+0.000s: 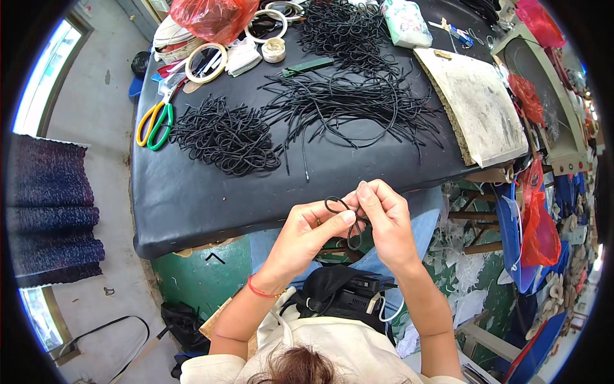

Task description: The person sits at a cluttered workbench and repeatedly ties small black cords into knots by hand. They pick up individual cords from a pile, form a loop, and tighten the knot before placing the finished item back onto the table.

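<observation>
Between my two hands, just off the table's near edge, is a thin black cord (335, 203) bent into small loops. My left hand (314, 232) pinches it between thumb and fingers. The thumb and index finger of my right hand (386, 221) are closed on the same cord, close beside the left fingertips. One loop stands up above the left thumb and another hangs below it. On the black padded table (192, 198) ahead lie a pile of looped black cords (227, 137) and a spread bundle of straighter cut cords (358, 105).
Scissors (155, 126) with yellow and green handles lie at the left edge. Tape rolls (206, 63), a red plastic bag (214, 19) and a tangled cord heap (339, 29) sit farther back. A stained board (476, 105) covers the right side. A black bag (342, 294) is below my hands.
</observation>
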A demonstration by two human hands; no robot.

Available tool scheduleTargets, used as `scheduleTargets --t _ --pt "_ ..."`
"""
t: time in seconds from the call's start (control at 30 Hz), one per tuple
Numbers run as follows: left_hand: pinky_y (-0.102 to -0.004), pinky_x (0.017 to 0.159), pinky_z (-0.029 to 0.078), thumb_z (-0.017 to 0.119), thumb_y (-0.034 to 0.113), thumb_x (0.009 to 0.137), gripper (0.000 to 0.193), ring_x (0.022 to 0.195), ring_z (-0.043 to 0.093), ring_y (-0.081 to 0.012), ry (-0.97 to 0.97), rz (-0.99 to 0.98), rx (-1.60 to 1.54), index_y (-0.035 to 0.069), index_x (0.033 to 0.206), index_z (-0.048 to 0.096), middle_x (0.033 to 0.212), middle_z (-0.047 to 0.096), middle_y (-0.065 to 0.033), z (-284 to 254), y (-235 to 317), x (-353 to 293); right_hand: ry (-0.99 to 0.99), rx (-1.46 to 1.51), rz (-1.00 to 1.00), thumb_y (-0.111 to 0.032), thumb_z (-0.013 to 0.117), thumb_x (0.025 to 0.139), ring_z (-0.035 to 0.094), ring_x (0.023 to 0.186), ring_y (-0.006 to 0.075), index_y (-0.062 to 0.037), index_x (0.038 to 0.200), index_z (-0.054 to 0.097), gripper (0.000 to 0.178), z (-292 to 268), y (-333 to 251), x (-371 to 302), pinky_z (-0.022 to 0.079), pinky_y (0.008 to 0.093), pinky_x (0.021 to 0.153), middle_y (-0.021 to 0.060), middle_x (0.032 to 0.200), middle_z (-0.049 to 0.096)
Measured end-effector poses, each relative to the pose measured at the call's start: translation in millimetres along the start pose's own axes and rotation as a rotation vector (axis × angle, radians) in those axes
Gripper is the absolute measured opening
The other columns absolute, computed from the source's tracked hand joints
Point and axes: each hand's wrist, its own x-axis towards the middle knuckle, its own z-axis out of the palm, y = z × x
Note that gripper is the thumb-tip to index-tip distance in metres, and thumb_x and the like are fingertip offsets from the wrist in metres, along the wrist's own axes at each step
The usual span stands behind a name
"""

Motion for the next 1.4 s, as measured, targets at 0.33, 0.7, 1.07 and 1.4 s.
scheduleTargets --t 0.33,0.7,1.07,1.4 --pt "-0.0227 0.071 0.047 0.057 0.012 0.087 0.015 0.076 0.057 -0.0079 0.005 0.038 -0.033 0.0 0.095 0.063 0.086 0.064 -0.0064 -2.1 -6.8 -3.2 -0.014 0.123 0.106 -0.024 0.047 0.094 0.048 0.055 0.0032 -0.0022 0.081 0.056 0.027 1.5 -3.5 3.4 0.04 0.0173 0.048 0.002 0.07 0.057" --pt "-0.0265 0.074 0.054 0.058 0.006 0.085 0.018 0.085 0.063 -0.0171 0.235 0.12 -0.226 -0.002 0.101 0.057 0.09 0.063 -0.0097 7.7 -12.9 5.4 0.052 -0.228 0.038 -0.028 0.049 0.093 0.052 0.08 0.0084 0.0023 0.106 0.057 0.034 -11.8 4.1 -10.5 0.042 0.021 0.07 0.0037 0.087 0.058" --pt "-0.028 0.074 0.054 0.058 0.006 0.085 0.02 0.082 0.064 -0.0175 0.121 0.071 -0.074 -0.004 0.103 0.056 0.088 0.064 -0.0112 12.2 -15.5 3.7 0.048 -0.061 -0.063 -0.019 0.058 0.088 0.053 0.07 0.004 -0.0006 0.087 0.062 0.019 -14.9 2.0 -3.0 0.042 0.0197 0.061 -0.0002 0.081 0.061" --pt "-0.022 0.064 0.048 0.058 0.009 0.086 0.019 0.072 0.057 -0.0075 0.082 0.078 0.22 -0.003 0.102 0.059 0.081 0.063 -0.0049 5.5 -13.7 4.1 0.209 -0.478 -0.383 -0.007 0.063 0.081 0.05 0.057 0.0107 0.001 0.077 0.059 0.01 -7.6 5.8 -3.4 0.04 0.0237 0.054 0.0062 0.071 0.055"
